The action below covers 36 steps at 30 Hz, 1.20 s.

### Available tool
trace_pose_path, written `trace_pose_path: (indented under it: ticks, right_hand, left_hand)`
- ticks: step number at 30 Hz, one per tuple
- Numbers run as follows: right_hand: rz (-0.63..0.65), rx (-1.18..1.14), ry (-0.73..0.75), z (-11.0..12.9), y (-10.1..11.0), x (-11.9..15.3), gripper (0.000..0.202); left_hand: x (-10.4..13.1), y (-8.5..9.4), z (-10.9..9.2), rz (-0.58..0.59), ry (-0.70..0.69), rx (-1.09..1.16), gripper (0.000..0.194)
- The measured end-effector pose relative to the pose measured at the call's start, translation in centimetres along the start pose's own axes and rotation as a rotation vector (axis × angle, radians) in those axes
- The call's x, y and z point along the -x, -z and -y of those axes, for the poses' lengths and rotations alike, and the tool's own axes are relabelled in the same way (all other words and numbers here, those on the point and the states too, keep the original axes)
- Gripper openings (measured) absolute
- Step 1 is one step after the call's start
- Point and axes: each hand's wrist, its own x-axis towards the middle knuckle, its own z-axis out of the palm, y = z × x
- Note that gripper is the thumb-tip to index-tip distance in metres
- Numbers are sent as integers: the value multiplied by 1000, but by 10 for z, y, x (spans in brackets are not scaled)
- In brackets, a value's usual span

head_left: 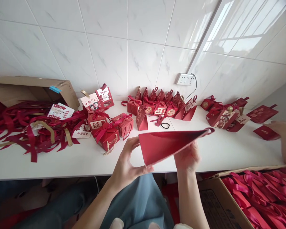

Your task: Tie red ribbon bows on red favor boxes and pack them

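A red triangular paper gift box (166,146) is held up between my two hands, just above the table's front edge. Its open side faces me, and a ribbon loop sticks out at the narrow right end. My left hand (131,162) grips the wide left end, thumb along the lower corner and fingers at the upper one. My right hand (187,156) is closed on the underside towards the narrow end; some of its fingers are hidden behind the box. Beyond it, a small upright red box (142,118) and a black hair tie (165,125) lie on the table.
Red gift boxes (160,108) stand grouped at the back, more (107,135) to the left. A cardboard box (33,89) spills red ribbons at far left. Another carton (219,200) full of red boxes sits lower right. Another person's hand (284,133) touches a red box at far right.
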Motion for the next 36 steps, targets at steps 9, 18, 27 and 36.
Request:
trace_pose_path:
  ticks: [9,18,27,36]
  right_hand:
    - [142,274,-84,0,-9,13,33]
    - [87,300,-177,-1,-8,15,43]
    - [109,354,-166,20,-15,23,32]
    - [142,-159,-241,-3,-7,14,38]
  left_hand:
    - [-10,-1,-7,-209,468,567,51]
    - [-15,5,-12,-269,540,639,40]
    - [-14,5,-4,-311,556,682,44]
    - [-1,10,-7,-31,53,150,69]
